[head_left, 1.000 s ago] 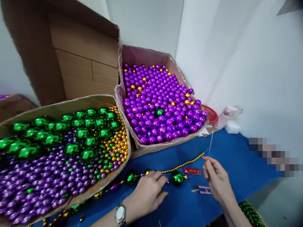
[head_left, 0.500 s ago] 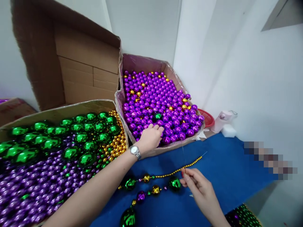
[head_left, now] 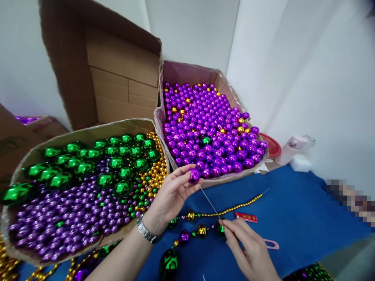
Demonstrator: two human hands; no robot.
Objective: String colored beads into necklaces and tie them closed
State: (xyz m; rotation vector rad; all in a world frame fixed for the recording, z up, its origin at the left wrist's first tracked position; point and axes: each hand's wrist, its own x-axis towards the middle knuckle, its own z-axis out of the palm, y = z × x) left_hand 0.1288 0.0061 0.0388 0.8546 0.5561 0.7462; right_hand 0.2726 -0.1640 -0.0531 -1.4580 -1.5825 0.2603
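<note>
My left hand [head_left: 170, 197], with a silver watch on the wrist, pinches a shiny purple bead [head_left: 193, 176] just in front of the box of purple beads. A long thin needle [head_left: 211, 203] is held between the fingertips of my right hand [head_left: 249, 248]. Its upper end points at the purple bead and is close to it; whether it has entered the hole I cannot tell. Below lies a strand of beads, with a big green bead [head_left: 168, 263], a purple one [head_left: 184, 236], a gold one [head_left: 202, 230] and a row of tiny gold beads [head_left: 240, 205].
A cardboard box [head_left: 191, 69] of purple beads stands ahead; another box [head_left: 88, 128] at left holds green, purple and gold beads. On the blue cloth [head_left: 295, 210] lie a red packet [head_left: 246, 217] and a pink loop [head_left: 272, 244]. A red basket [head_left: 271, 144] and white block [head_left: 300, 162] sit behind.
My left hand has come back from the purple beads and now holds one of them. My right hand has tilted the needle leftward toward it. The view has shifted left.
</note>
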